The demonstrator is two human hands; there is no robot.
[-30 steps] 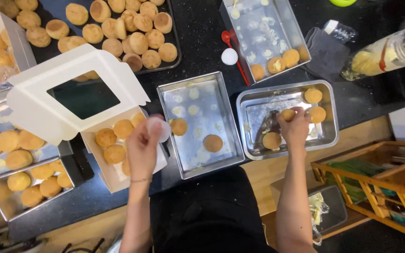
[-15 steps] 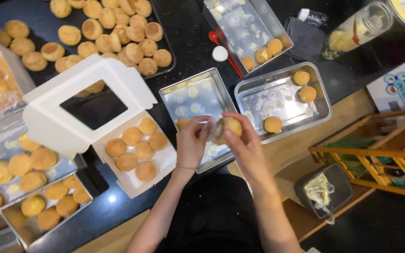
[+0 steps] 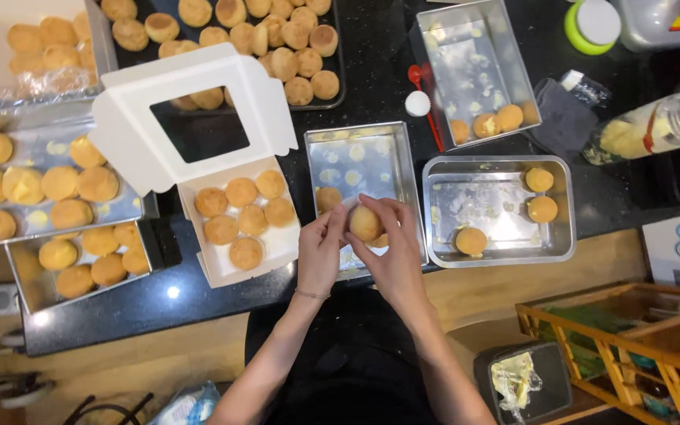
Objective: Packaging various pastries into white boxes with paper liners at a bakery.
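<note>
- A person looks down at a dark countertop (image 3: pixel 371 86) crowded with trays of small round golden pastries.
- Both hands meet over the near edge of a steel tray (image 3: pixel 360 169) in the middle of the counter.
- The right hand (image 3: pixel 391 252) curls its fingers around one round golden pastry (image 3: pixel 364 223), gripping it from the right and from below.
- The left hand (image 3: pixel 320 252) is partly closed, its fingertips touching the same pastry from the left.
- Just left of the hands, an open white cardboard box (image 3: pixel 234 228) holds seven pastries; its windowed lid stands up on the far side.
- To the right, a second steel tray (image 3: pixel 497 208) holds three pastries, well apart from one another.
- Farther right lies a clear jar (image 3: pixel 655 126) on its side.
- At far left, more trays hold larger golden buns.
</note>
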